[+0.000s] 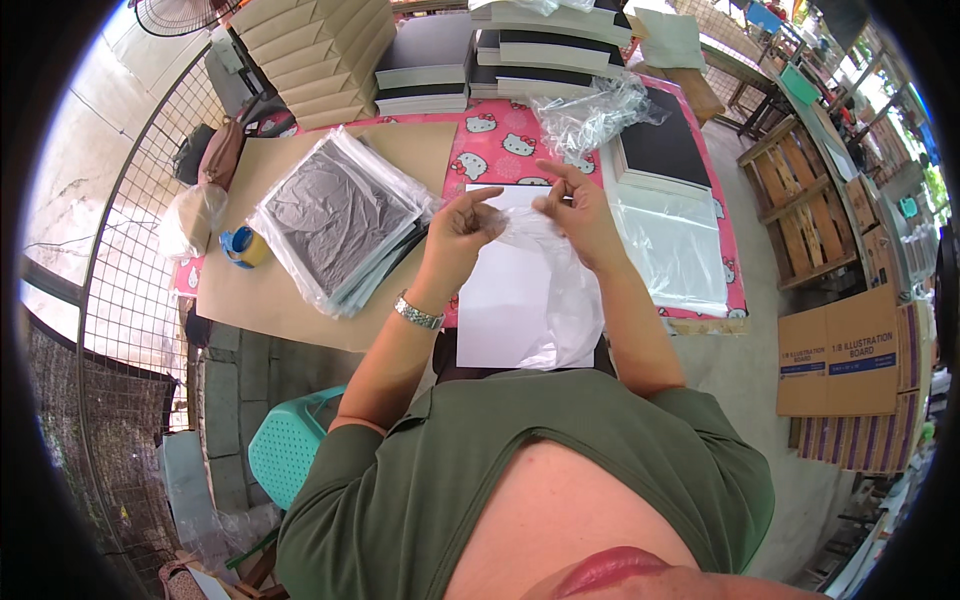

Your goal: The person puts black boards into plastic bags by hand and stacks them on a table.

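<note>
Clear plastic [572, 300] in nearly closed left fingers [466, 212] and right fingers [574, 202]

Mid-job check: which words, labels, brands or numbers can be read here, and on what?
Brown cardboard box at right: large dark capitals readable, wording not copied here; its smaller print is too small to read.
White rectangular paper sheet in front: no lettering visible.
Pink cartoon-print tablecloth: any lettering too small to read.

Workshop: stacked boards [425, 65], cartons [838, 352]
</note>
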Demonstrator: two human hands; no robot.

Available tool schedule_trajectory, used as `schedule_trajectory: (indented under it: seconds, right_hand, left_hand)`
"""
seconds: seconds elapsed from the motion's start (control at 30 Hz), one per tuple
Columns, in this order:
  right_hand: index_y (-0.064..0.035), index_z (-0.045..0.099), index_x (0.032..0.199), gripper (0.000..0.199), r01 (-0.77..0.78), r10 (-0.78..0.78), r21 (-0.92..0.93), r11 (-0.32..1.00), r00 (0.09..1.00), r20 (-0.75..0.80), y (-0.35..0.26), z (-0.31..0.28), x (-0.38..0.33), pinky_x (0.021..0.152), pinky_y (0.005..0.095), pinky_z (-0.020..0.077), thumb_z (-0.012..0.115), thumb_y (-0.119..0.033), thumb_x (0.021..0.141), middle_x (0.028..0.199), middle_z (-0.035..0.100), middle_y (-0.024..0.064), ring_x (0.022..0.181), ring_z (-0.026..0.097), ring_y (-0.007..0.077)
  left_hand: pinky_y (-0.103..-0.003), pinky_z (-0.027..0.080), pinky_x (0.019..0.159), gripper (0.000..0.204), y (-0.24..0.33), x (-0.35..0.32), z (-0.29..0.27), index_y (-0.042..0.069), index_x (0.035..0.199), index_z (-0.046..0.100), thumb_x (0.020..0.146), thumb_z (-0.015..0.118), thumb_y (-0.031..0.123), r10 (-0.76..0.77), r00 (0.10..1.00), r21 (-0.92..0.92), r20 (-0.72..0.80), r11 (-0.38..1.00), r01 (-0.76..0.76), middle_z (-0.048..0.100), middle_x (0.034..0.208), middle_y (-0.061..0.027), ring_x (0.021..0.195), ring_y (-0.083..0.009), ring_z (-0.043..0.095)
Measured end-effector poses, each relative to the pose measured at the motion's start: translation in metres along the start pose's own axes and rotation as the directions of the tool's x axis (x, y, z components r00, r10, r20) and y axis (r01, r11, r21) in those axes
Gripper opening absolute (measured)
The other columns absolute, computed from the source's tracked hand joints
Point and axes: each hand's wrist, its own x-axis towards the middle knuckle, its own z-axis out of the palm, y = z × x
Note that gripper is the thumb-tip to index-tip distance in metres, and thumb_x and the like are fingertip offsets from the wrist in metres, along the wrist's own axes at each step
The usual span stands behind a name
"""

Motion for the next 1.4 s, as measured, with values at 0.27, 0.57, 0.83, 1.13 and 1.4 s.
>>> schedule_trajectory:
  seconds: [0.27,0.57,0.83,1.13,1.4]
  right_hand:
    - [-0.0005,0.065,0.086,0.012,-0.054,0.051,0.138,0.989,0.998,0.023,0.005,0.002,0.007,0.068,0.0230,0.0429,0.063,-0.011,0.082,0.075,0.061,0.0017,0.068,0.053,0.0072]
    - [-0.0007,0.061,0.096,0.020,-0.485,0.227,0.157,0.860,0.639,0.735,0.017,-0.015,-0.020,0.054,0.0193,0.0396,0.065,-0.010,0.079,0.075,0.063,0.0028,0.061,0.053,0.0054]
    - [-0.0024,0.060,0.079,0.013,-0.239,0.185,0.017,0.971,0.795,0.578,-0.008,-0.035,-0.004,0.045,0.0177,0.0315,0.064,-0.014,0.080,0.066,0.060,0.0006,0.052,0.045,0.0017]
    - [-0.0012,0.064,0.084,0.019,-0.384,0.201,0.002,0.923,0.487,0.850,-0.016,-0.043,-0.028,0.058,0.0206,0.0422,0.067,-0.019,0.079,0.071,0.062,0.0030,0.062,0.053,0.0058]
    - [0.0014,0.063,0.093,0.014,-0.465,-0.034,0.435,0.771,0.652,0.757,0.021,-0.089,-0.023,0.071,0.0286,0.0489,0.061,-0.008,0.082,0.074,0.064,0.0058,0.073,0.062,0.0137]
  left_hand:
    - [-0.020,0.037,0.057,0.031,0.007,-0.002,-0.002,-0.001,0.106,0.054,0.077,0.064,0.000,-0.059,0.998,0.213,-0.002,0.975,0.058,0.049,0.067,0.0030,0.060,-0.0041,0.042]
    - [-0.026,0.042,0.057,0.027,-0.016,-0.006,-0.043,0.008,0.091,0.053,0.092,0.047,0.034,-0.177,0.975,-0.682,0.138,0.697,0.223,0.051,0.067,0.0021,0.060,-0.0087,0.047]
    - [-0.031,0.049,0.072,0.036,0.006,-0.040,0.013,0.006,0.109,0.047,0.091,0.049,0.036,-0.168,0.976,-0.487,0.139,0.847,0.215,0.060,0.091,-0.0062,0.087,-0.0186,0.060]
    - [-0.021,0.044,0.056,0.012,0.016,-0.037,-0.017,0.005,0.094,0.056,0.087,0.054,0.014,-0.294,0.956,-0.489,-0.015,0.836,0.250,0.058,0.072,-0.0027,0.062,-0.0092,0.055]
    - [-0.024,0.043,0.059,0.025,0.016,-0.058,-0.081,0.000,0.100,0.060,0.083,0.062,0.018,-0.448,0.787,0.126,0.425,0.890,0.439,0.059,0.083,-0.0002,0.069,-0.0070,0.052]
